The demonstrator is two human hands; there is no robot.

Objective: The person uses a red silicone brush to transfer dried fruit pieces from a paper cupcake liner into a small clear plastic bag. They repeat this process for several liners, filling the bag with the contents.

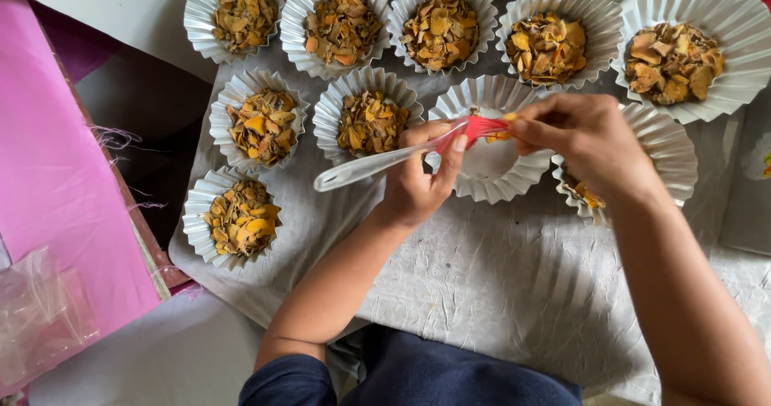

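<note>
Item: red-headed spatula (418,150) with a clear handle. I am holding it in my left hand (418,183), fingers clenched round the neck just behind the red blade. Its long axis is running from the handle tip, out past my left hand on the far-left side, across to the blade, which is ending at my right fingertips.

Item: right hand (582,141). I am pinching yellow-orange flakes (502,130) against the red blade with thumb and forefinger; this hand is the nearer one to the blade tip.

Item: white fluted paper cup (490,169), nearly bare inside, lying directly beneath blade and fingertips, between my two hands.

Item: filled cups of dried orange-brown chips (371,122), sitting beyond and to the left of my left hand on grey crinkled paper (498,277).
</note>
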